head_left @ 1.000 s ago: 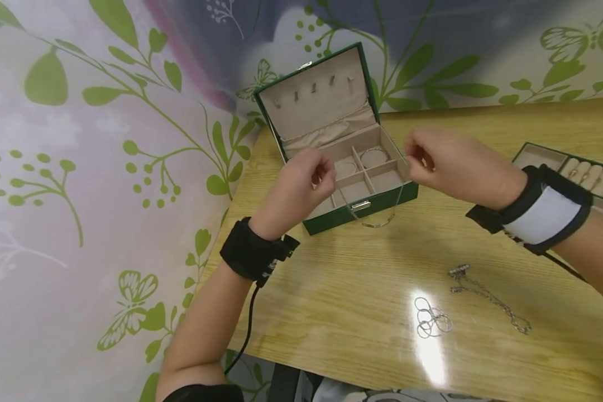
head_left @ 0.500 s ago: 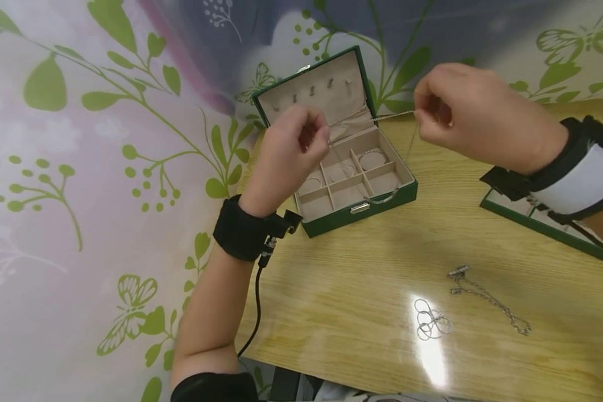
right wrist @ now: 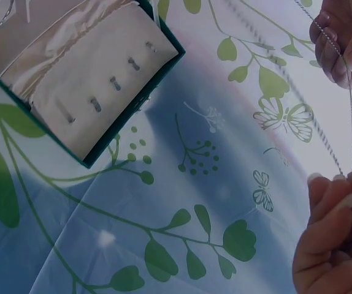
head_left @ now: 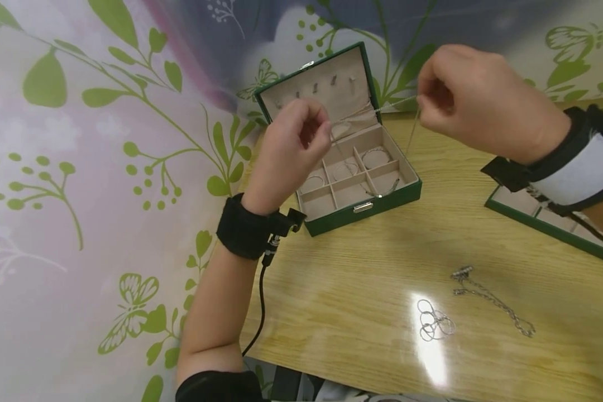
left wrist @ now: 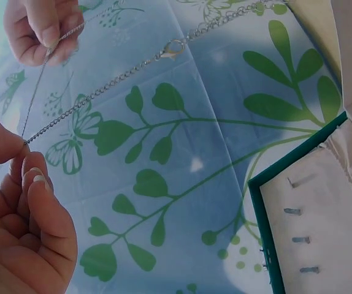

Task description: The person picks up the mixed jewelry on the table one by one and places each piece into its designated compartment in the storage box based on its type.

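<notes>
I looked down on a wooden table [head_left: 352,296] bearing a green jewelry box [head_left: 398,199], lid raised, and a green tray [head_left: 542,227] to its right. The left hand [head_left: 291,151] and right hand [head_left: 487,103] each pinched a silver necklace [left wrist: 127,74] between thumb and fingers; it stretched between them and dangled over the box's front compartments. Nearer me lay a longer chain [head_left: 497,301] and a coiled chain [head_left: 436,324].

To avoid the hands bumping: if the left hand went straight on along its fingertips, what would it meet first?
Probably the right hand, with chain strung between them: in the left wrist view, the left hand points roughly that way, though depth is unclear.
</notes>
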The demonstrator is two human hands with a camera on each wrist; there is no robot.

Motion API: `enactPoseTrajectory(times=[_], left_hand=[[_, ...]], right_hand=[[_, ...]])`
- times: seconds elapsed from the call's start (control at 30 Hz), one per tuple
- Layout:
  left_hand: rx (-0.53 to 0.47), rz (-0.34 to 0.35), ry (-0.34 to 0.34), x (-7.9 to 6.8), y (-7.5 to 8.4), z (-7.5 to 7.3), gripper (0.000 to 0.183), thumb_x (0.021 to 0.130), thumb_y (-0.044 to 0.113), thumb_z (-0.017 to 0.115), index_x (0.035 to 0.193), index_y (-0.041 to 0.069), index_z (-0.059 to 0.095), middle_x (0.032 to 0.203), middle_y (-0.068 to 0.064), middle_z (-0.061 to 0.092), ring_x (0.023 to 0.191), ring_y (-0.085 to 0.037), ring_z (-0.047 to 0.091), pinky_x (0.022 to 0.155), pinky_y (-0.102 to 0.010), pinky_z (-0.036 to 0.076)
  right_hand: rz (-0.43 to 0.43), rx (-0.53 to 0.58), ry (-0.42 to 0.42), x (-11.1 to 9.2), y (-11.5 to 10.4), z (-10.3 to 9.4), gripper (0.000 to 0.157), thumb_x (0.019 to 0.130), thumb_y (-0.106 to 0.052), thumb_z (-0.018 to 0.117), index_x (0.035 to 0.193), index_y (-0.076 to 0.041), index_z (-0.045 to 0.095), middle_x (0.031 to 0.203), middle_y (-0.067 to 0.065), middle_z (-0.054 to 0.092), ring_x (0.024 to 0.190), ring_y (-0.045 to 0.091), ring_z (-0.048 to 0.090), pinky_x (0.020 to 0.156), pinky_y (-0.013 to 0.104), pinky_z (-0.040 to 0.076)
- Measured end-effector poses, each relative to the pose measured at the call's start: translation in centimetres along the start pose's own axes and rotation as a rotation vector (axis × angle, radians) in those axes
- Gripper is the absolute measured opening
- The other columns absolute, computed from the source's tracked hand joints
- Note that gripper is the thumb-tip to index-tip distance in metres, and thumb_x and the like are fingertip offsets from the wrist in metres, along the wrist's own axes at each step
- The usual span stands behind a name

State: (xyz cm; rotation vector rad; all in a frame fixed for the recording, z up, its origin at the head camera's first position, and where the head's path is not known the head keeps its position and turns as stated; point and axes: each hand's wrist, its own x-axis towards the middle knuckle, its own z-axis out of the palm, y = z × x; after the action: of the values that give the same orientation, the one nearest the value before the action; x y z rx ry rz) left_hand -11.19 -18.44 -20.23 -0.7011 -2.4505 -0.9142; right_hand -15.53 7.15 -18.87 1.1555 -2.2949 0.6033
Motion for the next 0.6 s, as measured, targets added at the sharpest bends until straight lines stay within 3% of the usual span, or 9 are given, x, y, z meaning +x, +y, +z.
enactPoseTrajectory(times=[0.17, 0.3, 0.6], left_hand=[[-0.017, -0.015, 0.000, -0.2, -0.2, 0.2, 0.007, 0.092, 0.003, 0.051, 0.094, -0.003, 0.054, 0.086, -0.009, 0.048, 0.073, -0.016, 0.043, 0.066, -0.024, 0.036], [-0.019, -0.022, 0.003, -0.4, -0.2, 0.0, 0.008, 0.092, 0.003, 0.050, 0.094, -0.004, 0.055, 0.087, -0.009, 0.049, 0.073, -0.016, 0.044, 0.067, -0.024, 0.036], [0.032, -0.028, 0.032, -1.0, -0.5, -1.2, 0.004, 0.092, 0.003, 0.051, 0.093, 0.001, 0.054, 0.087, -0.009, 0.049, 0.073, -0.015, 0.043, 0.066, -0.024, 0.036]], right_hand=[[0.034, 0.024, 0.007, 0.4, -0.6, 0.4, 0.008, 0.081, 0.007, 0.046, 0.086, 0.002, 0.048, 0.078, 0.010, 0.047, 0.070, 0.017, 0.039, 0.064, 0.027, 0.027], [0.077, 0.043, -0.052, 0.8, -1.1, 0.7, 0.011, 0.079, 0.009, 0.043, 0.081, -0.002, 0.045, 0.076, 0.008, 0.042, 0.069, 0.017, 0.034, 0.064, 0.030, 0.025], [0.056, 0.043, -0.128, 1.5, -1.2, 1.2, 0.009, 0.081, 0.008, 0.045, 0.081, -0.001, 0.045, 0.076, 0.008, 0.044, 0.068, 0.019, 0.037, 0.061, 0.035, 0.031]])
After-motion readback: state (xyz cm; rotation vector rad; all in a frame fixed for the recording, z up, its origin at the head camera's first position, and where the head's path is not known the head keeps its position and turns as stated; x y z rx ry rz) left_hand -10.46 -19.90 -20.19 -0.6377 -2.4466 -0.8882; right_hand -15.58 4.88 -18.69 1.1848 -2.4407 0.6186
